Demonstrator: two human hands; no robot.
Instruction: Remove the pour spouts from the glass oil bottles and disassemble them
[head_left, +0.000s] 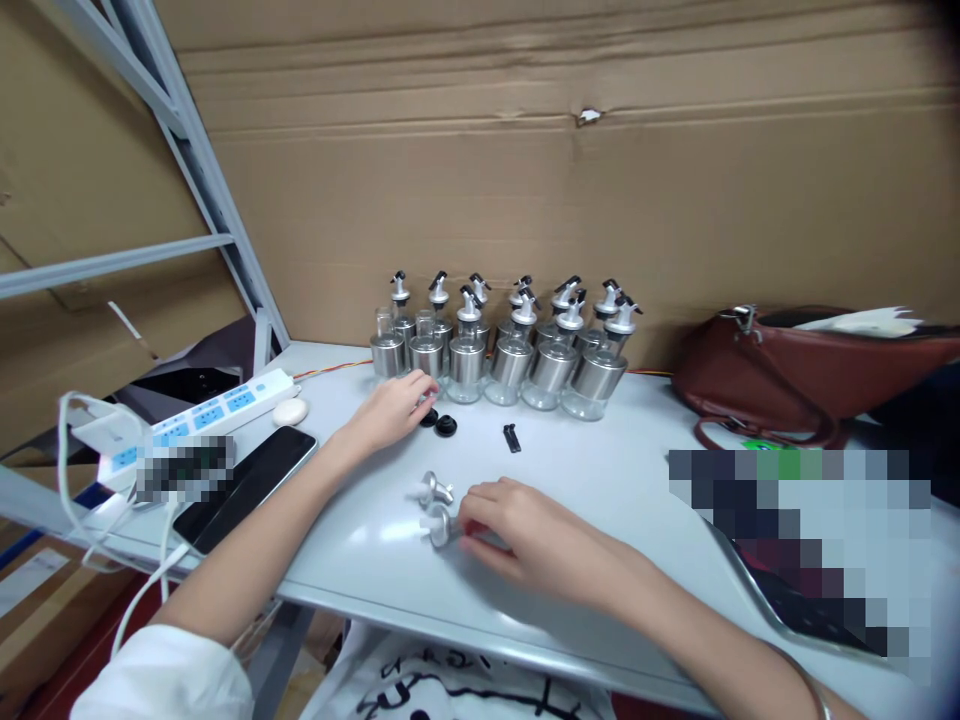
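My left hand (394,408) reaches over the table, fingers curved and slightly apart, right beside a black round stopper (429,417) partly covered by the fingertips. A second black stopper (446,426) lies just right of it. Nearer to me, my right hand (525,525) has thumb and fingers closed about the narrow end of a silver pour spout (440,526); its round flange points left. Behind that lies another silver spout (431,490). Small black flip caps (511,438) rest in the middle of the table.
Several glass bottles with steel bands (512,365) stand in rows at the back; most carry spouts, two front-left ones have bare necks. At left are a power strip (206,415), white cables and a phone (247,490). A brown bag (750,375) and a tablet (795,600) lie right.
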